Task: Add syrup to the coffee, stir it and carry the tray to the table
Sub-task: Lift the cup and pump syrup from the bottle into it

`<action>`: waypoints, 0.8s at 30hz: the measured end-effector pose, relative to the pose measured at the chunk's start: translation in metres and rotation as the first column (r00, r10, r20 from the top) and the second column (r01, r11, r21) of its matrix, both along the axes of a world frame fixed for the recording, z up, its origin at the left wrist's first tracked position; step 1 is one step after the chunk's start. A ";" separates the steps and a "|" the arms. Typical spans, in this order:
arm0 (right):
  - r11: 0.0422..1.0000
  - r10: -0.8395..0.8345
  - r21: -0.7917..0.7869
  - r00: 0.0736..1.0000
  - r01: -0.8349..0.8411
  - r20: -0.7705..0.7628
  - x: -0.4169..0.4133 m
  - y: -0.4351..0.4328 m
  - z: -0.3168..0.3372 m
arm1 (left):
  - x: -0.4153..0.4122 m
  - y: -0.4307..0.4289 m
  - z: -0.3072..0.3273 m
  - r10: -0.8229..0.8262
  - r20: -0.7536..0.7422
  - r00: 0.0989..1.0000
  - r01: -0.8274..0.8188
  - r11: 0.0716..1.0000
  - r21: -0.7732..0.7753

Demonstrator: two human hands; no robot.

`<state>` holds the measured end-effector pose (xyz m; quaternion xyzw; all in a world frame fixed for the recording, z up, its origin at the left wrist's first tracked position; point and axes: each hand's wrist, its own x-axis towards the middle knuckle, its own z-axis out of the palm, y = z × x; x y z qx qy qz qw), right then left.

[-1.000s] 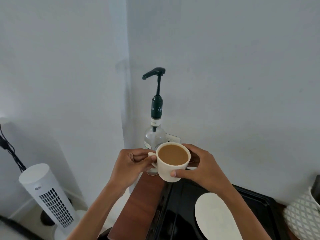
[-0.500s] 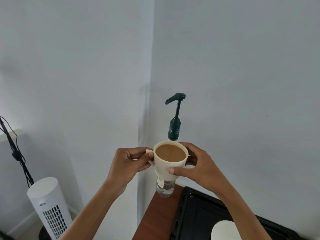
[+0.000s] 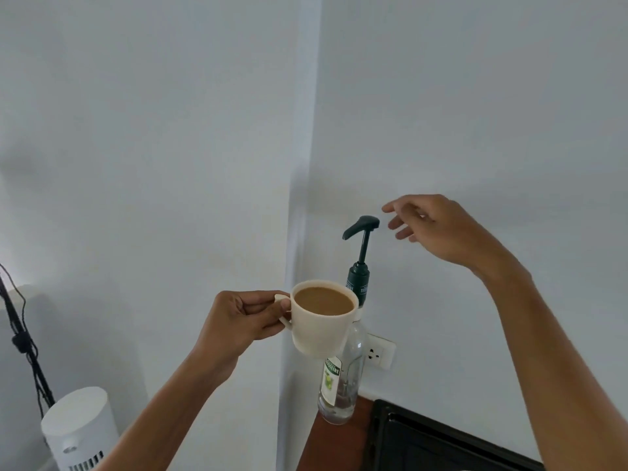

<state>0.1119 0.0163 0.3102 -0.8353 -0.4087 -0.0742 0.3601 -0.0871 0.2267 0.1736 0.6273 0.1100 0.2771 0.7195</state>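
The left hand [image 3: 243,317] holds the cup [image 3: 323,322] of coffee by its handle, fingers pinched shut on it, w/ the cup lifted clear of the table [image 3: 331,447] and sitting just in front of the syrup bottle [image 3: 341,375]. The cup's mouth sits below and slightly left of the pump spout [image 3: 351,231], which points left. The bottle stands upright in the wall corner at the table's far left end, its long axis vertical, pump stem fully raised.

The right hand [image 3: 435,229] is empty, fingers spread loosely, hovering just right of the pump head [image 3: 368,222] at about the same height, not touching it. So the pump head lies to the left of the right fingers; that hand is the nearer one for pressing, the left being busy w/ the cup.

Judgement: step in hand is adding syrup, nothing dispensed yet. Next move probably needs the right hand over the pump top and a straight downward push, while the cup stays under the spout tip. Whether the spout is truly above the coffee can't be told from this angle. The black tray [image 3: 424,440] lies near right, on the table.
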 end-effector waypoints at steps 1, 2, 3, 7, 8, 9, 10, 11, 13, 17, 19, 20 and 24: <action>1.000 0.008 0.002 1.000 -0.008 -0.015 -0.001 0.011 0.006 | 0.000 0.003 0.003 0.001 -0.002 1.000 -0.001 1.000 0.003; 1.000 0.021 -0.008 0.999 -0.021 -0.034 -0.002 0.022 0.010 | 0.001 0.006 0.006 0.001 -0.003 1.000 -0.001 1.000 0.008; 0.999 0.035 -0.028 0.998 -0.036 -0.057 -0.003 0.033 0.012 | 0.001 0.009 0.010 0.000 -0.002 1.000 0.000 1.000 0.012; 0.992 0.052 -0.110 0.988 -0.068 -0.146 -0.003 0.073 0.017 | 0.004 0.014 0.021 -0.004 0.007 1.000 0.003 1.000 0.016; 0.989 0.052 -0.124 0.982 -0.076 -0.184 -0.002 0.080 0.018 | 0.004 0.015 0.024 -0.004 0.010 1.000 0.004 1.000 0.018; 0.985 0.056 -0.145 0.972 -0.091 -0.230 0.000 0.088 0.019 | 0.005 0.015 0.026 -0.007 0.016 1.000 0.007 1.000 0.016; 0.978 0.060 -0.174 0.960 -0.111 -0.274 0.001 0.094 0.019 | 0.006 0.016 0.028 -0.011 0.026 1.000 0.010 1.000 0.009; 0.970 0.062 -0.206 0.949 -0.131 -0.309 0.003 0.099 0.018 | 0.007 0.016 0.030 -0.014 0.035 0.999 0.014 1.000 0.000; 0.955 0.057 -0.258 0.940 -0.149 -0.335 0.007 0.108 0.016 | 0.008 0.017 0.034 -0.020 0.048 0.999 0.020 1.000 -0.004; 0.946 0.051 -0.287 0.947 -0.148 -0.317 0.017 0.114 0.009 | 0.013 0.018 0.039 -0.014 0.047 0.999 0.014 1.000 -0.002; 0.946 0.055 -0.286 0.947 -0.150 -0.316 0.021 0.114 0.007 | 0.016 0.017 0.041 -0.011 0.050 0.999 0.011 1.000 -0.001; 0.946 0.056 -0.287 0.947 -0.151 -0.316 0.022 0.115 0.006 | 0.017 0.016 0.042 -0.011 0.054 0.998 0.011 1.000 -0.001; 0.951 0.061 -0.272 0.950 -0.149 -0.307 0.023 0.117 0.004 | 0.021 0.014 0.045 -0.017 0.066 0.998 0.017 1.000 -0.012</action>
